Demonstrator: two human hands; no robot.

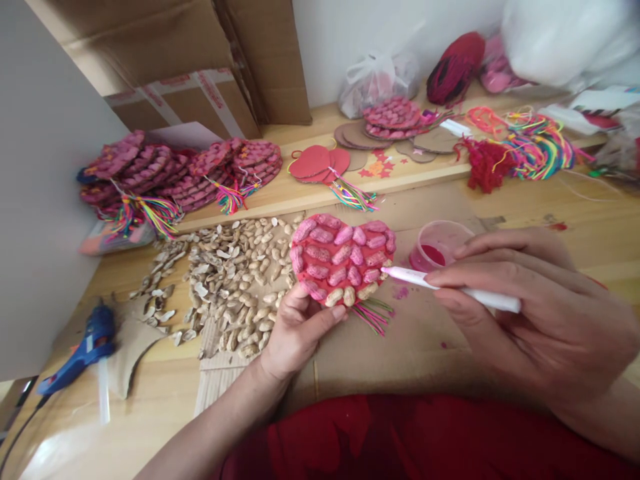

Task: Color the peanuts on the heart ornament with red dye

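Observation:
My left hand (305, 327) grips the lower edge of a red heart-shaped piece (345, 257) covered in rows of peanut shells. Most of its shells are pink; a few along the bottom and lower right are plain tan. Pink and green strings (373, 315) hang from its lower end. In my right hand (530, 313) is a white marker-like pen (455, 289), its pink tip at the heart's right edge, by a tan shell. Just beyond my right fingers stands a small clear cup (443, 243) with dark pink liquid in it.
Peanut shells (240, 267) are spread across cardboard on the left. A blue glue gun (85, 347) lies at the far left. Along the back ledge are stacks of finished pink pieces (185, 170), red cut-outs (320, 165), cardboard discs (363, 135) and coloured strings (537, 147).

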